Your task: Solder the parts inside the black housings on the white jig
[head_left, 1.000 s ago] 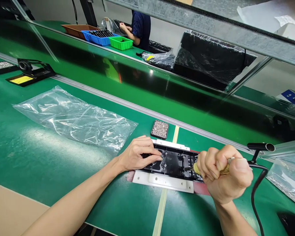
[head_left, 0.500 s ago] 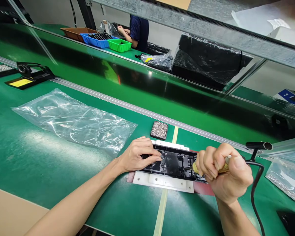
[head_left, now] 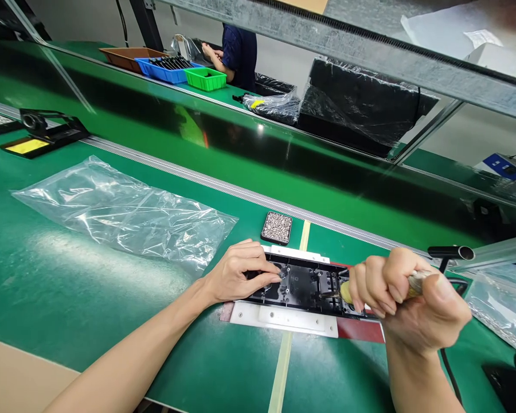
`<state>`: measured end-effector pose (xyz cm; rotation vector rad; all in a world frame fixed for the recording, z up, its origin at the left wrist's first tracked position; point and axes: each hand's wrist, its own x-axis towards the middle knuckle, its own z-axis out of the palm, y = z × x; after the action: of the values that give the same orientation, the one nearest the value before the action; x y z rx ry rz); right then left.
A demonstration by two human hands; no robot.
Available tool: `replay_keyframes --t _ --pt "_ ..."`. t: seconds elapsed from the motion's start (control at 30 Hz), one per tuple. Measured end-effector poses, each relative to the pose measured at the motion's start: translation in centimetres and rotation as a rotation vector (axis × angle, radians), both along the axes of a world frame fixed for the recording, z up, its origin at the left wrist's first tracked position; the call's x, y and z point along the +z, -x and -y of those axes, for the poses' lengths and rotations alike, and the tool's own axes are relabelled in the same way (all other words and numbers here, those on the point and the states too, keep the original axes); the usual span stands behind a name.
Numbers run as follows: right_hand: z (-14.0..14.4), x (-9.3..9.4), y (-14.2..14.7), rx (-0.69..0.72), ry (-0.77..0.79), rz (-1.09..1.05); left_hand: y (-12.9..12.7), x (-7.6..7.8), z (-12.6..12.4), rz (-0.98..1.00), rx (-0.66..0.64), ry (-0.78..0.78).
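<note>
A long black plastic housing [head_left: 301,282] with small posts and metal dots lies between white fixture blocks [head_left: 284,319] on the green bench. My left hand [head_left: 243,271] rests over its left part, thumb and forefinger nearly together; what sits between the tips is too small to make out. In my fist, my right hand [head_left: 413,301] grips a soldering iron [head_left: 347,292] by its yellowish handle. Its metal tip points left, low over the right half of the housing; contact is hard to judge. Above the housing stands a small square tray [head_left: 277,227] of tiny metal pieces.
A clear plastic bag [head_left: 124,209] lies flat at left, near an iron stand with a yellow sponge [head_left: 28,147]. At right are a black tube holder [head_left: 451,252] and another bag [head_left: 503,304]. Behind the partition, a person [head_left: 239,57] works beside coloured bins [head_left: 206,79].
My right hand has drawn the soldering iron to the right and slightly back, showing more of its metal tip. My left hand keeps its place on the housing.
</note>
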<state>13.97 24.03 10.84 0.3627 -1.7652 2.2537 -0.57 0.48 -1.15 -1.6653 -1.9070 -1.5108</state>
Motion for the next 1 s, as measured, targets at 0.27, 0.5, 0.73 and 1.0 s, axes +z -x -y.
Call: replay_keyframes --t 0.27,0.5,0.73,1.0 --pt "1.0 2.0 2.0 -0.363 0.027 -0.112 0.0 -0.2 0.1 0.005 0.0 0.017" --pt "2.6 1.1 3.7 -0.562 0.03 -0.143 -0.1 0.0 0.3 0.018 0.014 0.048" --pt "1.0 0.4 3.4 -0.638 0.016 -0.084 -0.2 0.4 0.2 0.008 0.009 0.036" --pt "-2.8 1.1 3.2 -0.837 -0.027 -0.1 -0.4 0.5 0.0 -0.001 0.014 0.007"
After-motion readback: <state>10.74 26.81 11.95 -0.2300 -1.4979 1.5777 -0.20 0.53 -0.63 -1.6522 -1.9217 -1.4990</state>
